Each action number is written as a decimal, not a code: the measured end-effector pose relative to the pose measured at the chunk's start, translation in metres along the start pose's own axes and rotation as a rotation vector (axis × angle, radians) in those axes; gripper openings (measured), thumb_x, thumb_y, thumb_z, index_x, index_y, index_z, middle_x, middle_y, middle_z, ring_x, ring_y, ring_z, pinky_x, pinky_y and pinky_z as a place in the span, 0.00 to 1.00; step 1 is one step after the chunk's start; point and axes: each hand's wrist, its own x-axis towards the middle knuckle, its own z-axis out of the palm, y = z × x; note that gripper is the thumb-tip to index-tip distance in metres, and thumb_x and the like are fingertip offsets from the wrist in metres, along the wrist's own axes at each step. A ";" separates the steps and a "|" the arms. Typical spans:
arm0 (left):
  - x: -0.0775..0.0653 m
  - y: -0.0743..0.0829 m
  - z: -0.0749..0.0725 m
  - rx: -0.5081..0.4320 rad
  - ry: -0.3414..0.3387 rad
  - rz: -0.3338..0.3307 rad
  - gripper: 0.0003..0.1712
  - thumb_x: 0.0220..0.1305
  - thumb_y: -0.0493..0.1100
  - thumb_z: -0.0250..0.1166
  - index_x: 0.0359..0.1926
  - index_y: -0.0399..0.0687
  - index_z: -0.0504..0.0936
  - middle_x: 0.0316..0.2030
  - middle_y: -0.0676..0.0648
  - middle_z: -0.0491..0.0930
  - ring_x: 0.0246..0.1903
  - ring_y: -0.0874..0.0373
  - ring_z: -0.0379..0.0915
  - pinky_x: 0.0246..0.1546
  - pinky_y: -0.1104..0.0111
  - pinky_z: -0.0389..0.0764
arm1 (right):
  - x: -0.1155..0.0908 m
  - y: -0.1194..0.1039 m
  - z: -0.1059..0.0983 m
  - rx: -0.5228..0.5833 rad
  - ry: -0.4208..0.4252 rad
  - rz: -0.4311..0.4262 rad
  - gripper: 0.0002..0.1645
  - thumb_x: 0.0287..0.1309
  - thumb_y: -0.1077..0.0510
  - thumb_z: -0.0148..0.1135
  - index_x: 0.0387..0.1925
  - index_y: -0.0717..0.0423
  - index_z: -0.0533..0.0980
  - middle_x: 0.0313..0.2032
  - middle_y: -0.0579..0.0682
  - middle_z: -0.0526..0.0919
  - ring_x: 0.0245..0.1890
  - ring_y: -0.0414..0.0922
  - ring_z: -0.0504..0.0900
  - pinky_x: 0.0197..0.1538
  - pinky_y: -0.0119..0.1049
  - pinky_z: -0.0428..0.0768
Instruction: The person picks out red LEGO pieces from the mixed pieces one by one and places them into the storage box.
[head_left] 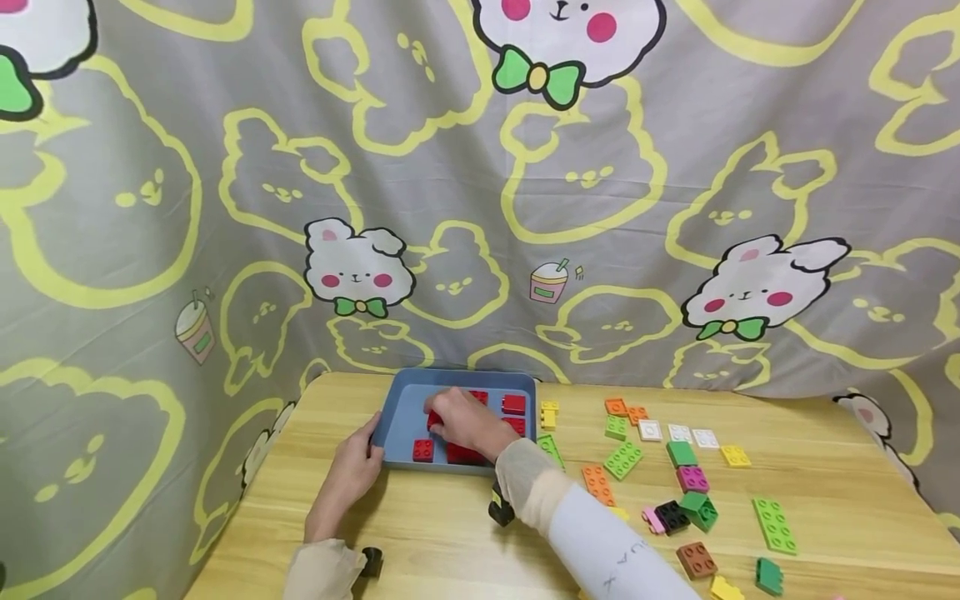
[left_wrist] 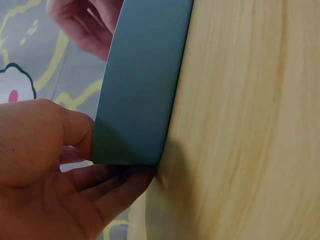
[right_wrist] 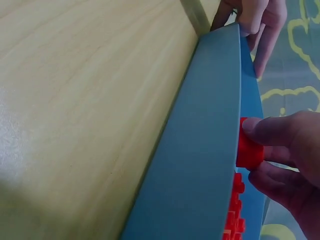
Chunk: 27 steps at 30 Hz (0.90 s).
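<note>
A blue-grey tray (head_left: 408, 402) stands at the back of the table with several red building bricks in it. At its left side, my left hand (head_left: 355, 467) grips the near corner; in the left wrist view the thumb lies by the rim and the fingers against the outer wall (left_wrist: 142, 80). Over the tray's middle, my right hand (head_left: 463, 417) pinches a red brick (right_wrist: 249, 146) between thumb and fingers. A small red brick (head_left: 422, 450) lies just below that hand, and another red brick (head_left: 513, 404) lies by the right wall. My right hand partly covers the bricks in between.
Right of the tray, loose bricks are scattered on the wooden table (head_left: 442, 533): a lime brick (head_left: 623, 459), an orange brick (head_left: 597, 484), a brown brick (head_left: 696, 559), a white brick (head_left: 650, 430) and several others. A patterned grey cloth (head_left: 465, 200) hangs behind the table.
</note>
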 end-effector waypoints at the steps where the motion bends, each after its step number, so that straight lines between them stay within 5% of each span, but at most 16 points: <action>1: 0.000 0.001 0.000 -0.002 -0.002 0.002 0.34 0.63 0.28 0.50 0.71 0.26 0.59 0.66 0.26 0.63 0.63 0.40 0.62 0.59 0.48 0.70 | 0.000 0.000 0.000 -0.008 -0.004 -0.001 0.16 0.56 0.59 0.69 0.46 0.60 0.84 0.41 0.51 0.87 0.41 0.42 0.84 0.45 0.32 0.83; 17: -0.003 0.005 0.003 -0.029 -0.018 -0.004 0.35 0.63 0.28 0.50 0.72 0.27 0.59 0.67 0.26 0.62 0.64 0.41 0.61 0.59 0.47 0.69 | 0.008 0.001 0.018 -0.079 -0.058 -0.006 0.03 0.53 0.60 0.70 0.32 0.54 0.83 0.24 0.44 0.80 0.29 0.39 0.79 0.34 0.30 0.80; 22: -0.003 0.003 0.002 -0.027 -0.018 -0.011 0.35 0.63 0.28 0.50 0.72 0.28 0.59 0.67 0.27 0.62 0.64 0.41 0.60 0.60 0.46 0.67 | 0.007 -0.001 0.015 -0.055 -0.075 0.008 0.08 0.57 0.58 0.68 0.39 0.55 0.84 0.28 0.45 0.83 0.31 0.38 0.80 0.35 0.29 0.80; 27: -0.006 -0.001 0.001 -0.017 -0.008 -0.013 0.35 0.62 0.28 0.51 0.72 0.28 0.60 0.66 0.27 0.63 0.56 0.44 0.67 0.52 0.52 0.72 | -0.002 -0.001 0.011 -0.011 0.021 -0.063 0.15 0.62 0.58 0.62 0.48 0.59 0.82 0.42 0.51 0.86 0.39 0.41 0.83 0.44 0.32 0.83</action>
